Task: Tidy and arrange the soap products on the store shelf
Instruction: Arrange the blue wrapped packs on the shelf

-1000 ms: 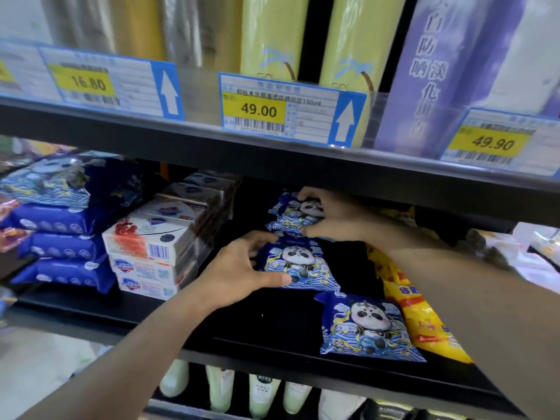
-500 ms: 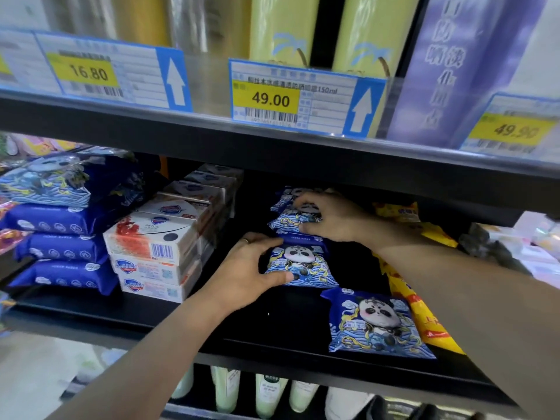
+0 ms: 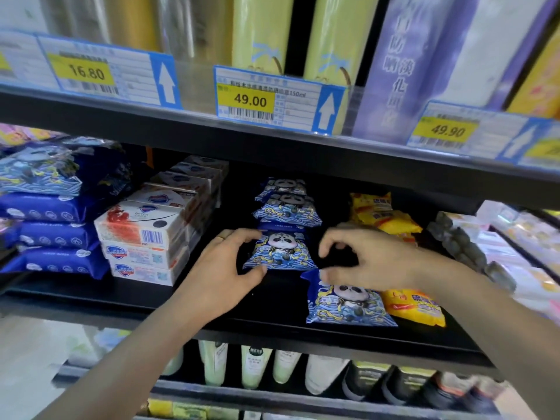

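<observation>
Black shelf (image 3: 127,295), middle tier, centre of frame. Four blue panda-print soap packets lie in a rough line running from the back toward the front edge.

Left hand (image 3: 225,275): comes in from lower left, fingers curved over the left edge of the third panda packet (image 3: 280,251), thumb against its lower left corner. A ring shows on one finger. The hand grips that packet's side; the packet lies flat on the shelf.

Right hand (image 3: 368,257): comes in from lower right, hovers just right of the same packet, fingers loosely curled, thumb and forefinger apart with a gap between them. Nothing held. Fingertips are blurred; contact with the front panda packet (image 3: 345,304) below them cannot be told.

Behind: two more panda packets (image 3: 288,207) overlapping, at the back of the row.

Right of the row: yellow soap packets (image 3: 412,306) with red lettering, characters too blurred to read in full.

Left of centre: stack of white soap boxes (image 3: 142,237), blue shield logo, barcode on the top box's front; brand text not legible. Far left: dark blue packets (image 3: 51,234) stacked.

Upper shelf edge, price tags with white up arrows: "16.80" (image 3: 88,72) at upper left, "49.00" (image 3: 250,100) at centre with "150ml" printed above it, "49.90" (image 3: 445,130) at upper right.
</observation>
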Available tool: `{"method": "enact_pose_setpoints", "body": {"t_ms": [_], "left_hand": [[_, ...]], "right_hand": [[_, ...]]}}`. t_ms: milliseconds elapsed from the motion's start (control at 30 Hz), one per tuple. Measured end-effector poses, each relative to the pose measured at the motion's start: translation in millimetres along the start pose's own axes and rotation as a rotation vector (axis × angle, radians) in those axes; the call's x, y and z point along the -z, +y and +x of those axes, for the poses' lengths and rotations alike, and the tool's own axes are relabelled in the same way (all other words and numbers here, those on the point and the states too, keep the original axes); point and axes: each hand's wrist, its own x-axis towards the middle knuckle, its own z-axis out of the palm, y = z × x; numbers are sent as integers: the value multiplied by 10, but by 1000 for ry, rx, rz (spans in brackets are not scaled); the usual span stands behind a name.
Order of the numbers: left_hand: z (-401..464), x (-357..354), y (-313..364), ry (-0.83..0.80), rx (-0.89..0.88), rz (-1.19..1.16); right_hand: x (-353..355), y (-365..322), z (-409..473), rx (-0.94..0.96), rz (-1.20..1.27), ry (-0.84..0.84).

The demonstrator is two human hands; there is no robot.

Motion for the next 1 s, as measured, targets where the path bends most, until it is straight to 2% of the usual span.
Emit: {"method": "enact_pose_setpoints", "body": {"t_ms": [100,167,433,633,867,1000], "left_hand": [[-148,87,114,17,-5,-22],[-232,123,193,18,-16,-18],[-501,378,170,24,-21,-9],[-550,377,94,-28,35,24],[-564,388,-73,-73,85,82],[-595,370,-163,-85,94,120]], "right_hand": [[-165,29,-287,-22,-71,-142],[-258,48,-365,-56,-50,-161],[-312,-93,-391,11,95,37],[-170,-256,95,47,98,193],[-96,-304,815,-73,-17,175],[-236,-267,909,-44,1,209]]}}
